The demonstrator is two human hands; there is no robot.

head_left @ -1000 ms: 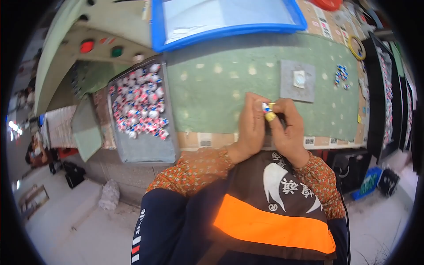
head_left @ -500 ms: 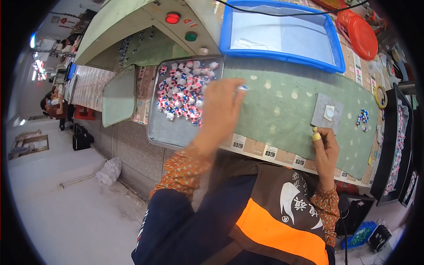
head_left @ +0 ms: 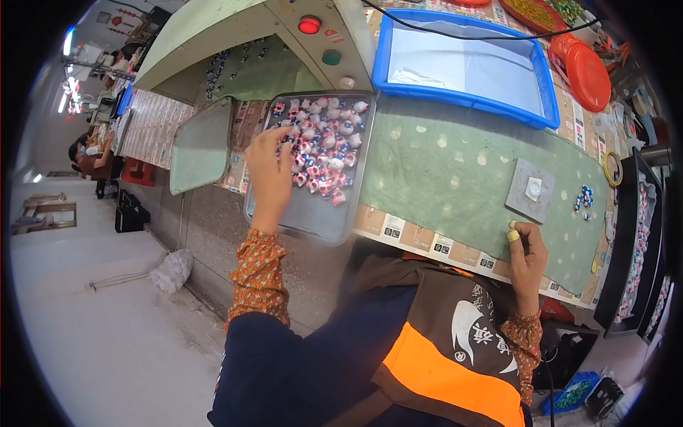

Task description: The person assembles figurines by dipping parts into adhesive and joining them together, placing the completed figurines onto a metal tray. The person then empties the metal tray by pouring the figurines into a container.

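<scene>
My left hand (head_left: 269, 174) is over the left side of a grey metal tray (head_left: 309, 226). Its fingers are curved and apart, with the tips close to the heaped figurines (head_left: 324, 142), which are small and pink, white and blue. No figurine shows clearly in its grip. At the green mat's front edge, my right hand (head_left: 525, 256) has thumb and finger close together, both tips wearing yellow covers. Anything between them is too small to make out. Just beyond it lies a grey square plate (head_left: 523, 203) with a small whitish piece (head_left: 533, 188) on it.
Behind the mat (head_left: 441, 185) stands a blue bin (head_left: 466, 103) lined with white. A machine housing (head_left: 263, 35) with red and green buttons rises behind the tray. Small blue-and-white parts (head_left: 584, 199) lie right of the plate, near black trays (head_left: 626, 263) of figurines. Other people sit far left.
My left hand has moved left from the mat to the tray's left side. The white-and-blue piece at its fingertips no longer shows there. My right hand has stayed near the grey plate.
</scene>
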